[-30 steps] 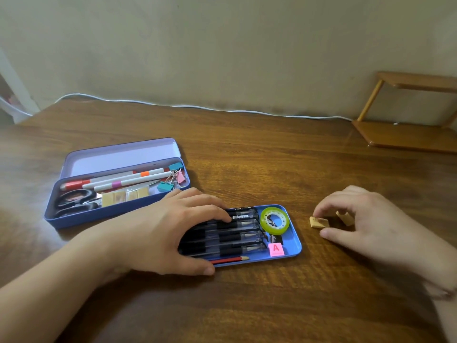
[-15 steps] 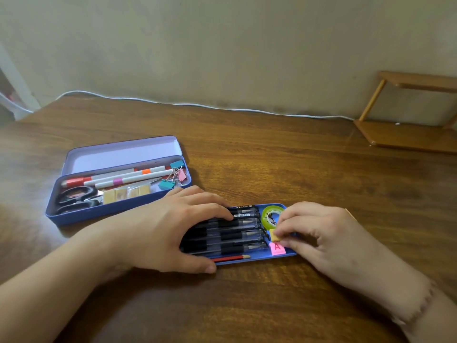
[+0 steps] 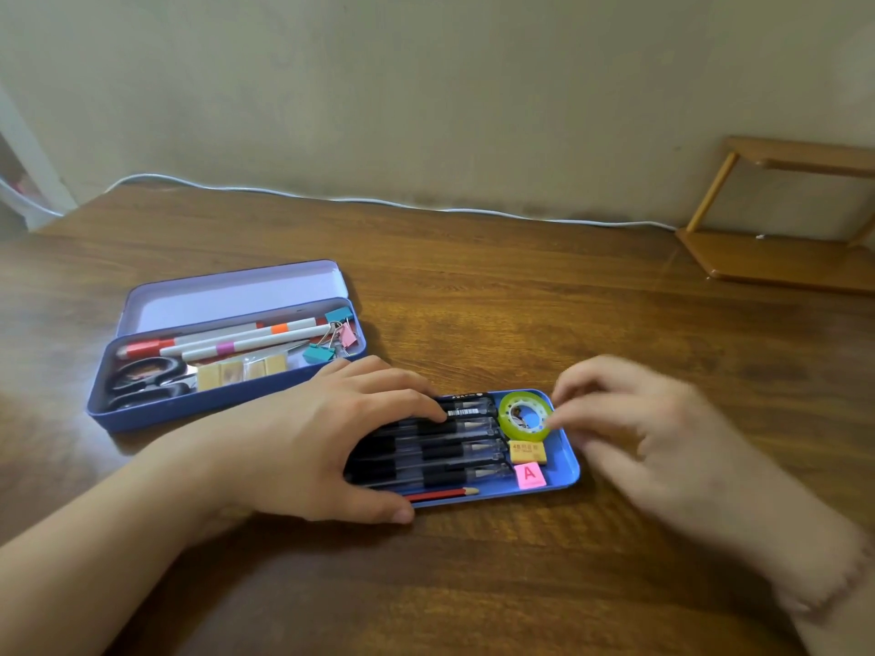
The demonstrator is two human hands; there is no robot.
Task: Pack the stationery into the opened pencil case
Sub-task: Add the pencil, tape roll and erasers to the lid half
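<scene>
Two hands at my blue tray (image 3: pixel 570 459): left hand (image 3: pixel 303 437) presses flat on the pens (image 3: pixel 454 447), right hand (image 3: pixel 629 419), blurred, grip unclear, nearer the tape roll (image 3: pixel 524 415) at its right end.

Left hand (image 3: pixel 308 447) lies flat across the black pens (image 3: pixel 454 447) in the blue tray (image 3: pixel 566 459). Right hand (image 3: pixel 663 433) (motion-blurred) hovers beside the tape roll (image 3: pixel 525 415); yellow eraser (image 3: pixel 529 452) lies between both hands.

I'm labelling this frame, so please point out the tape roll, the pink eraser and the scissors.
tape roll (image 3: pixel 509 426): head view, green left rim.
pink eraser (image 3: pixel 529 475): head view, its lettered top face.
scissors (image 3: pixel 142 374): head view, black handle loop.
</scene>
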